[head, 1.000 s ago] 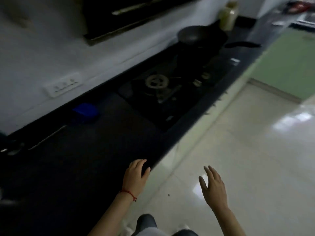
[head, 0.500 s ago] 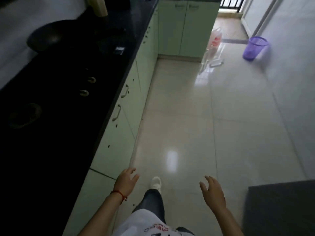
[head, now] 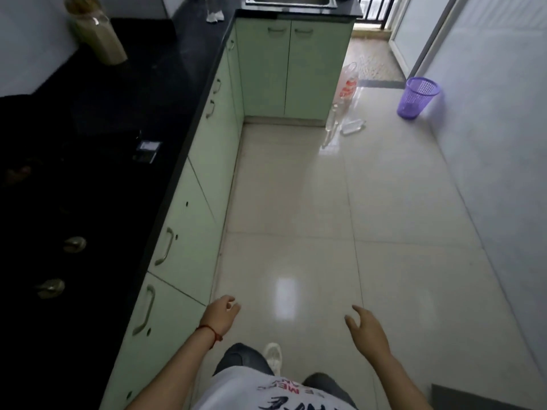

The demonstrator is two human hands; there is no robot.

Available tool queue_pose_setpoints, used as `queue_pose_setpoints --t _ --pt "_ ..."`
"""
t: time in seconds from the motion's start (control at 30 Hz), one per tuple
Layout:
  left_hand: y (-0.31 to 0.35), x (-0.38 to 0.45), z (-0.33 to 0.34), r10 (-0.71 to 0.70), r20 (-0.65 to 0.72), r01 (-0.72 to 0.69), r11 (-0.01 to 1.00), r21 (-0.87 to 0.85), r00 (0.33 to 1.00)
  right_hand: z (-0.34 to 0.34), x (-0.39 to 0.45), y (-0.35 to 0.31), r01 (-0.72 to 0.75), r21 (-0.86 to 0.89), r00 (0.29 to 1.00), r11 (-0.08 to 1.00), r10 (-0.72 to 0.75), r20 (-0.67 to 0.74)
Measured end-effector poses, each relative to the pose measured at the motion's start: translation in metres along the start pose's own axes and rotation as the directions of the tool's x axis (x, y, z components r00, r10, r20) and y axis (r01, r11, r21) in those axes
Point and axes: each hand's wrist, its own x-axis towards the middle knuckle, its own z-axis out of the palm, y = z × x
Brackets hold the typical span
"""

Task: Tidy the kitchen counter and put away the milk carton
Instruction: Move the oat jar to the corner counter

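The black kitchen counter (head: 165,84) runs along my left, over pale green cabinets (head: 207,149). No milk carton shows in this view. My left hand (head: 220,316), with a red string at the wrist, hangs beside the cabinet fronts with loosely curled fingers and holds nothing. My right hand (head: 367,329) hovers over the tiled floor, fingers apart and empty. Both hands are off the counter.
A tall jar (head: 97,34) stands at the counter's back, a small dark item (head: 146,150) nearer its edge, stove knobs (head: 74,244) at left. A steel sink (head: 291,1) is at the far end. A purple basket (head: 417,97), plastic bag (head: 347,84) and bottles (head: 352,127) lie on the floor.
The view has swung from the stove and counter to the right, down the kitchen aisle. Both hands came off the counter edge and stay empty.
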Motion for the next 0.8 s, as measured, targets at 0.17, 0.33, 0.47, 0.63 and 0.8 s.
queue_pose_setpoints --t 0.17,0.33,0.47,0.63,0.8 --pt "0.102 0.077 -0.027 0.078 -0.033 -0.078 0.997 0.009 0.996 -0.032 0.065 -0.016 -0.088 0.072 0.996 0.993 0.09 -0.018" --pt "0.188 0.158 -0.05 0.09 -0.084 -0.092 0.996 -0.016 0.992 -0.069 0.155 -0.042 -0.124 0.084 0.992 0.989 0.126 -0.021" --pt "0.234 0.21 -0.063 0.01 -0.095 -0.014 0.999 -0.046 0.995 -0.109 0.239 -0.076 -0.085 0.053 0.996 0.995 0.083 0.033" --pt "0.253 0.247 -0.081 -0.131 -0.096 0.118 0.985 -0.127 0.987 -0.158 0.33 -0.143 0.038 -0.039 0.995 0.999 -0.034 0.097" --pt "0.264 0.303 -0.106 -0.264 -0.153 0.219 0.941 -0.257 0.952 -0.194 0.428 -0.228 0.101 -0.062 0.99 0.993 -0.095 0.1"
